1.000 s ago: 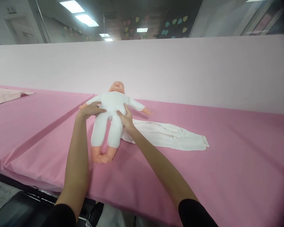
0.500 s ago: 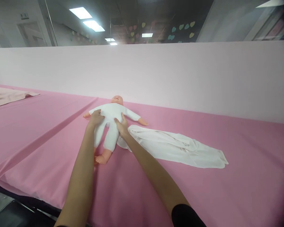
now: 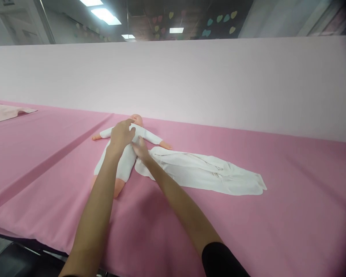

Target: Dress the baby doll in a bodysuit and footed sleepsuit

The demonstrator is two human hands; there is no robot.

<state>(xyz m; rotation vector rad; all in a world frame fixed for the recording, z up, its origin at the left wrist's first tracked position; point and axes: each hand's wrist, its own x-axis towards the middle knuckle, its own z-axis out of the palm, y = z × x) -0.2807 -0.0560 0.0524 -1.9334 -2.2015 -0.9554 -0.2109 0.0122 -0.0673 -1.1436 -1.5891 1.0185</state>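
A baby doll [image 3: 127,161] in a white long-sleeved suit lies on its back on the pink-covered table, arms spread, its head toward the wall. Over its chest is my left hand [image 3: 122,135], fingers apart and bent toward the neck; it hides part of the torso. At the doll's side, by the waist, my right hand [image 3: 141,150] rests with thumb and fingers apart, gripping nothing that I can see. A white folded garment [image 3: 207,173] lies stretched out to the right of the doll, its near end close to my right wrist.
The pink cover [image 3: 173,223] has a raised crease [image 3: 54,159] on the left. A pale pink cloth [image 3: 5,112] lies at the far left. A white wall [image 3: 173,84] with glass above stands behind. A black chair [image 3: 20,261] is below the table edge.
My left hand has moved up from the doll's hip to over its chest. My right hand stays by its side, slightly shifted. The view has tilted a little downward.
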